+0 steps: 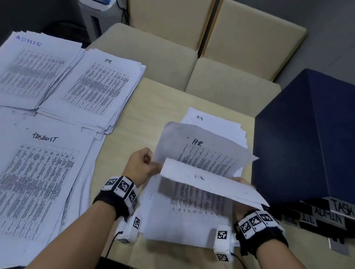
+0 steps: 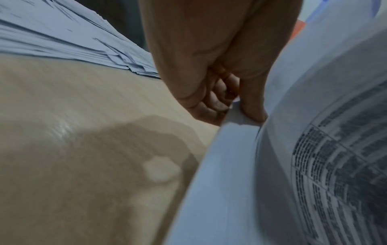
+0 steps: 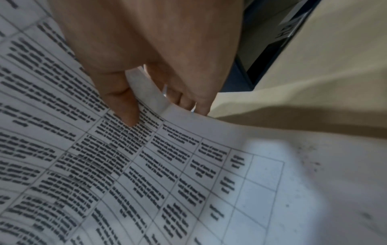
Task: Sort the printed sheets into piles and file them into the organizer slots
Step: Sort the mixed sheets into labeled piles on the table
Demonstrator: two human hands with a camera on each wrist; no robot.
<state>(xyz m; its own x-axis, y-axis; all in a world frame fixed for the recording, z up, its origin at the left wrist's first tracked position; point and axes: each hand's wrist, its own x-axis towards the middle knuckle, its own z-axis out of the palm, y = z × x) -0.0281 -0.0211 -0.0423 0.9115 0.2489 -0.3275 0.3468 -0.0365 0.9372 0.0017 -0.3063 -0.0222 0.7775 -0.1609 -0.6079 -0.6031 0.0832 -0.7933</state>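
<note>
Right hand [image 3: 146, 69] pinches the near edge of a lifted printed sheet [image 1: 210, 182], thumb on top. Left hand [image 1: 141, 165], fingers curled, pinches its far-left corner above the table [image 1: 150, 106]. Beyond lies the HR-marked stack [image 1: 213, 120]; the labelled organizer [image 1: 321, 138] stands just right.

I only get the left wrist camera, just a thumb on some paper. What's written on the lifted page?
Observer: The HR sheet has "HR" handwritten on top.
Operator: Is there a pile for that one?
Observer: Yes, an HR pile lies beside the ADMIN pile.
Operator: What's the other hand doing?
Observer: The right hand pinches another sheet by its edge, next to the blue organizer.
</note>
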